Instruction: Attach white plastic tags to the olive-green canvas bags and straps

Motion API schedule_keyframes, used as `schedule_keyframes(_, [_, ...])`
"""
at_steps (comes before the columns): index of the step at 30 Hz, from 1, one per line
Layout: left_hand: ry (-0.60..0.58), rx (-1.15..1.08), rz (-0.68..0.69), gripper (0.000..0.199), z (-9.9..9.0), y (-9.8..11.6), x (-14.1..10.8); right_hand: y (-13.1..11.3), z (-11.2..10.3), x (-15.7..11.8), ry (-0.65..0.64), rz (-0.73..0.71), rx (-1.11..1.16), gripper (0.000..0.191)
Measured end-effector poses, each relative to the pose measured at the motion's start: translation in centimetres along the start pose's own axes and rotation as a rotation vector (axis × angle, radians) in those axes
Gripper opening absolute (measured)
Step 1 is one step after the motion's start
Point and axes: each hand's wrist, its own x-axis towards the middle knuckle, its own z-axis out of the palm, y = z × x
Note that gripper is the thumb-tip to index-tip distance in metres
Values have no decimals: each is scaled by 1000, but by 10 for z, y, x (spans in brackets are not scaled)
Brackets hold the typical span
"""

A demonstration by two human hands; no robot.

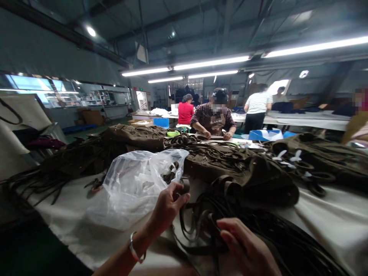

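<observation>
My left hand (171, 203), with a silver bangle at the wrist, pinches a dark olive strap (186, 185) between thumb and fingers. The strap loops down toward my right hand (244, 243), whose fingers are curled at another part of the dark strap material. To the left of my left hand lies a clear plastic bag (135, 184) with small dark and white pieces in it. A tangled pile of dark straps (267, 230) spreads behind and to the right of my right hand.
Olive fabric bags (241, 168) are heaped across the pale table cover (69, 214). White-tagged straps (304, 165) lie at the right. Across the table a person in a brown apron (217, 124) works with both hands. Other people stand or sit farther back.
</observation>
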Motion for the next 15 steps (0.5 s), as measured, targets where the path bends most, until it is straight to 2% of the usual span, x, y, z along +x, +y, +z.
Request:
schedule_keyframes(3, [51, 161, 181, 18, 7, 32, -5, -38, 4, 45, -28, 187, 275, 37])
schedule_keyframes(5, [76, 314, 323, 14, 14, 47, -8, -58, 8, 67, -34, 199, 349, 40])
schedule_keyframes(7, [105, 423, 404, 13, 20, 56, -11, -69, 12, 80, 1, 199, 345, 35])
schedule_keyframes(9, [130, 452, 382, 15, 24, 61, -11, -73, 15, 83, 55, 215, 375, 31])
schedule_keyframes(11, [143, 368, 320, 22, 25, 64, -8, -74, 14, 81, 99, 248, 519, 30])
schedule_keyframes(13, [164, 264, 257, 29, 26, 65, -3, -75, 5, 79, 171, 275, 679, 30])
schedule_keyframes(15, [170, 236, 219, 31, 27, 65, 3, -79, -14, 80, 328, 249, 711, 27])
